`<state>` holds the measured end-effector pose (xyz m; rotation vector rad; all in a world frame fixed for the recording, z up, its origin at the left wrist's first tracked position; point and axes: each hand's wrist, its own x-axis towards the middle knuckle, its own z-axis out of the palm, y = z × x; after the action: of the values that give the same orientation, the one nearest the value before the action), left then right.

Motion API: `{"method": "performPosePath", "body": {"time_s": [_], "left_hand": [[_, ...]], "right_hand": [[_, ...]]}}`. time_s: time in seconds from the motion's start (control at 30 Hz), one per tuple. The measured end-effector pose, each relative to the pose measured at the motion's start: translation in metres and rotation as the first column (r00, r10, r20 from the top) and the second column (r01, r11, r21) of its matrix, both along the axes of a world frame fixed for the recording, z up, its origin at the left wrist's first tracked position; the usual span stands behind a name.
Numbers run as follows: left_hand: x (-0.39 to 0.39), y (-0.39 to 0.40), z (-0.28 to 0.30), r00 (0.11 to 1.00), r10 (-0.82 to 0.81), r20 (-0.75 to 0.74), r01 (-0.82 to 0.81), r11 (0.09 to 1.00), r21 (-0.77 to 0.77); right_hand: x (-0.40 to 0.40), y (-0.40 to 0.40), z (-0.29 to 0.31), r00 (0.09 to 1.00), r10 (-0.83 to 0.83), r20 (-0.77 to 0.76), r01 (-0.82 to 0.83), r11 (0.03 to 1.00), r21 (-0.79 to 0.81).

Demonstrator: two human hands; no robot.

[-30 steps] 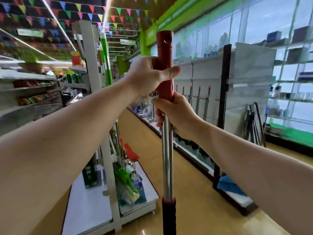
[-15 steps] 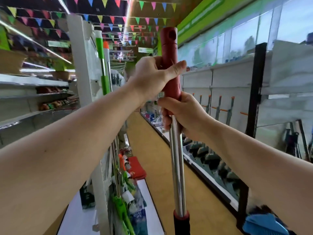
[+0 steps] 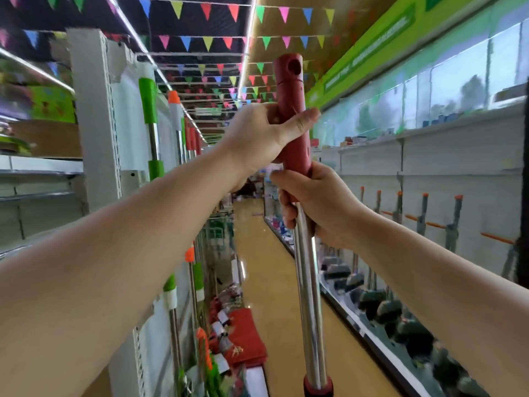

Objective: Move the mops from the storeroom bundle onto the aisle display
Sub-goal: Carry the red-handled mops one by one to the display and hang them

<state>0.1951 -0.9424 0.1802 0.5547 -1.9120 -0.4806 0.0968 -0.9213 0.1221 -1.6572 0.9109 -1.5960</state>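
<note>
A mop (image 3: 309, 296) with a shiny steel shaft and a dark red top grip stands upright in front of me. My left hand (image 3: 263, 138) grips the red grip near its top, thumb laid across the front. Just below, my right hand (image 3: 312, 207) holds the bottom of the grip and the top of the steel shaft. The mop's head is out of view below. On the left, the aisle display (image 3: 97, 116) carries hanging mops with green and orange handles (image 3: 150, 116).
A shelving run on the right (image 3: 429, 179) carries orange-tipped tools on hooks and dark brush heads on its bottom shelf. Red packaged goods (image 3: 243, 339) lie at the foot of the left display. The tan aisle floor (image 3: 269, 276) runs ahead between the two.
My view has turned left and moved down the aisle; the left display post is closer and the right shelving has slid right. Both hands keep the same hold on the mop.
</note>
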Motion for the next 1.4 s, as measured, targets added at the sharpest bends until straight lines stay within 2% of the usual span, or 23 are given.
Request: {"method": "performPosePath", "body": {"time_s": [0.17,0.33,0.57,0.8,0.93,1.17,1.4], "left_hand": [[-0.035,-0.063,-0.003,0.988,0.153,0.013,-0.153,0.988,0.004],[-0.052,-0.115,0.001,0.955,0.295,0.03,-0.297,0.952,0.077],[-0.053,-0.181,0.012,0.836,0.547,-0.047,-0.546,0.837,0.037],[-0.046,-0.231,0.031,0.722,0.676,-0.149,-0.689,0.723,-0.057],[-0.049,-0.251,0.048,0.662,0.735,-0.147,-0.749,0.658,-0.081],[-0.071,-0.296,0.071,0.494,0.851,-0.18,-0.869,0.478,-0.127],[-0.1,-0.327,0.106,0.247,0.921,-0.301,-0.964,0.2,-0.178]], "right_hand": [[-0.037,-0.08,-0.004,0.991,0.137,-0.009,-0.137,0.989,-0.052],[-0.052,-0.158,0.002,0.95,0.312,0.014,-0.31,0.948,-0.069],[-0.041,-0.243,0.02,0.847,0.531,0.035,-0.527,0.846,-0.078],[-0.031,-0.297,0.048,0.727,0.685,0.043,-0.685,0.729,-0.017],[-0.028,-0.325,0.066,0.627,0.776,0.059,-0.777,0.629,-0.023],[-0.035,-0.382,0.089,0.424,0.904,0.058,-0.902,0.427,-0.059],[-0.036,-0.418,0.128,0.171,0.983,0.071,-0.977,0.179,-0.118]]}}
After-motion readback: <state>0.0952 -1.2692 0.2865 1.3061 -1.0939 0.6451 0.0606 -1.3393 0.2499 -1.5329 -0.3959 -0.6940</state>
